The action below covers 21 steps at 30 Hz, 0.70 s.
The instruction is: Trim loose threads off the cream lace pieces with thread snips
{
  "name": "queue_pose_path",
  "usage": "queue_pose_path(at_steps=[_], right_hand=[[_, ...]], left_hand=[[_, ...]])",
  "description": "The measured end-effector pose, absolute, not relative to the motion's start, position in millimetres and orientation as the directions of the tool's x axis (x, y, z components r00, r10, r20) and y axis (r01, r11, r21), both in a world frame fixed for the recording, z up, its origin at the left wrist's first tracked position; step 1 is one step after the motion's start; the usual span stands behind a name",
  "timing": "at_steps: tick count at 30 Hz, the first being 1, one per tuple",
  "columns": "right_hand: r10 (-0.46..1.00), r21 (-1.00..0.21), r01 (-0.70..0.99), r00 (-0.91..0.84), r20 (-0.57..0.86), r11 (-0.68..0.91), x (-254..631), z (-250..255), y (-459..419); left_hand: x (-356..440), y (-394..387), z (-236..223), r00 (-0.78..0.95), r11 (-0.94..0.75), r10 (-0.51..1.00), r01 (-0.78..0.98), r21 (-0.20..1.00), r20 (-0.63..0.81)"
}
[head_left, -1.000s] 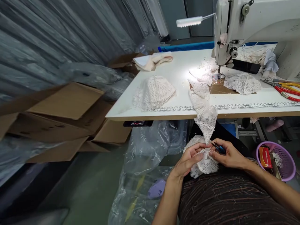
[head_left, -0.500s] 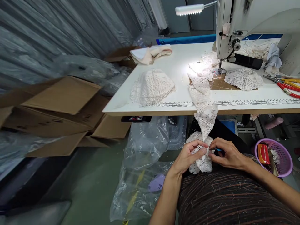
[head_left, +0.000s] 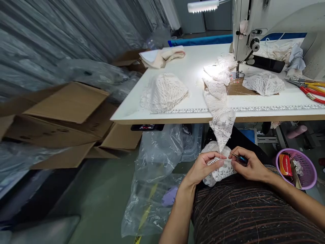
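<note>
White lace fabric lies bunched over my lap, and my left hand pinches its edge between thumb and fingers. Close to its right, my right hand is closed around small thread snips with dark blades and a blue part; its fingertips are also at the lace edge. From the table a chain of lace pieces hangs down to my hands, narrowing to a point just above them. The handle end of the snips is hidden in my palm.
A sewing machine stands on the white table. Stacked lace, another lace piece, a phone and red-handled pliers lie there. A purple basket is at right, cardboard boxes at left.
The snips first point up-left, then lie level at the lace edge, and now sit slightly right of it. My right hand has drawn a little away from the left, which keeps its pinch.
</note>
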State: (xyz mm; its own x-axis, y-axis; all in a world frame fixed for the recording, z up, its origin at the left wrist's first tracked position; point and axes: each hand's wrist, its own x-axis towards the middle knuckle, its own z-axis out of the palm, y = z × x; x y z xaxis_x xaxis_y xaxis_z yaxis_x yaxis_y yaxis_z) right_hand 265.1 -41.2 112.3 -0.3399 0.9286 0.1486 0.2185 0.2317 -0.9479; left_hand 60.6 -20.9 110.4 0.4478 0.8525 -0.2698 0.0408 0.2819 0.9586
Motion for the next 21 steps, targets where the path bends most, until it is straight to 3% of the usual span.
queue_pose_path(at_steps=[3,7,15,21], right_hand=[[0.93,-0.989,0.144,-0.368,-0.015,0.041,267.1,118.8,-39.1],[0.903,-0.992,0.123,-0.421,-0.091,-0.042,267.7,117.3,-34.5],[0.878,-0.982,0.19,-0.468,-0.095,-0.005,262.7,108.6,-28.4],[0.89,-0.982,0.182,-0.455,-0.041,0.048,258.7,106.7,-31.1]], left_hand=[[61.3,-20.3,110.9,0.445,0.187,0.876,0.041,0.982,-0.185],[62.4,-24.4,108.6,0.369,0.219,0.908,-0.014,0.976,-0.198],[58.4,-29.5,111.9,0.346,0.348,0.875,0.035,0.937,-0.338],[60.8,-28.1,108.0,0.257,0.268,0.928,0.046,0.962,-0.271]])
